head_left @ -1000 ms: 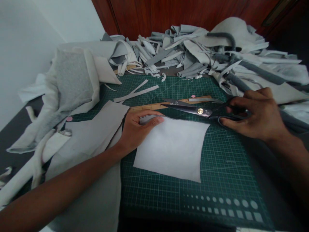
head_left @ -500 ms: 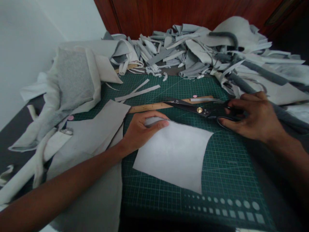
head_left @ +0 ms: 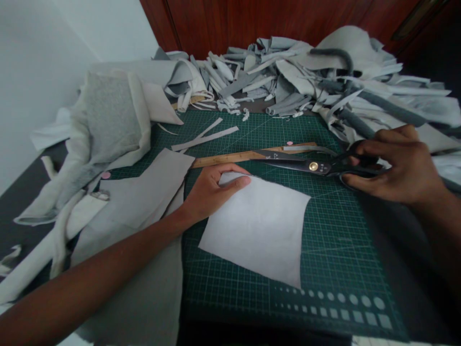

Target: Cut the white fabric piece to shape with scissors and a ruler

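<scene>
My left hand (head_left: 219, 190) pinches the upper left edge of a pale, four-sided piece of leather or fabric (head_left: 259, 226), thumb on top and fingers behind. The piece lies over the green cutting mat (head_left: 230, 302), its held edge slightly raised. Black scissors (head_left: 313, 166) are in my right hand (head_left: 399, 166), with fingers through the handles. Their blades point left, nearly together, just above the piece and apart from it. Beneath the blades runs a wooden ruler (head_left: 216, 160).
Two narrow strips (head_left: 205, 139) lie on the mat. Larger grey sheets (head_left: 144, 269) cover the left side, beside a bundled pale roll (head_left: 111, 110). A heap of offcuts (head_left: 252, 77) spans the back, and a dark curved tube (head_left: 334, 53) lies at right.
My right hand has drawn the scissors to the right, and their blades have closed further. The pale piece has shifted slightly; my left hand keeps its hold.
</scene>
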A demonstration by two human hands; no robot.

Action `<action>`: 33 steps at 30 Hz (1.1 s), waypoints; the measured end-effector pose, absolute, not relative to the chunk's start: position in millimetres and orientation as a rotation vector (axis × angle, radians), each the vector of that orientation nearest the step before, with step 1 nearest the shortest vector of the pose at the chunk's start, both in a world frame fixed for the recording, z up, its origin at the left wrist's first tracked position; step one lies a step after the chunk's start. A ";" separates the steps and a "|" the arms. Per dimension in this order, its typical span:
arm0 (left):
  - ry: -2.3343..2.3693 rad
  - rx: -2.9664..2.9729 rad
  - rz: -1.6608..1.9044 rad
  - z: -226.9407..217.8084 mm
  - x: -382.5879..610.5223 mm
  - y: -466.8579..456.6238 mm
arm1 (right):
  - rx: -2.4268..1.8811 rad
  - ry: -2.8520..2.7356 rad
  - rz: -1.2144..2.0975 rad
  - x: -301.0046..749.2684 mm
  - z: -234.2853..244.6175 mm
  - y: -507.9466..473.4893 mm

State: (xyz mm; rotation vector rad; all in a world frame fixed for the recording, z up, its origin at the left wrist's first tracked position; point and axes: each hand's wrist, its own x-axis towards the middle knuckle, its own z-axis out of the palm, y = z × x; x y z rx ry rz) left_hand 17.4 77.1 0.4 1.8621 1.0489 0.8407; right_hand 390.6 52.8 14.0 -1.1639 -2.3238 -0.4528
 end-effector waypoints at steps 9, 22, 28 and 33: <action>1.004 1.924 0.967 1.1 17.5 74.5 | -1.083 -2.404 -0.502 401.4 23.0 51.8; 1.053 1.928 1.031 -3.9 17.8 72.0 | -1.097 -2.425 -0.438 399.0 21.0 51.0; 1.080 1.933 1.004 -2.0 17.4 72.5 | -1.169 -2.390 -0.362 397.1 20.1 50.5; 1.106 1.930 0.981 -0.8 16.8 70.7 | -1.234 -2.366 -0.329 396.5 19.2 50.2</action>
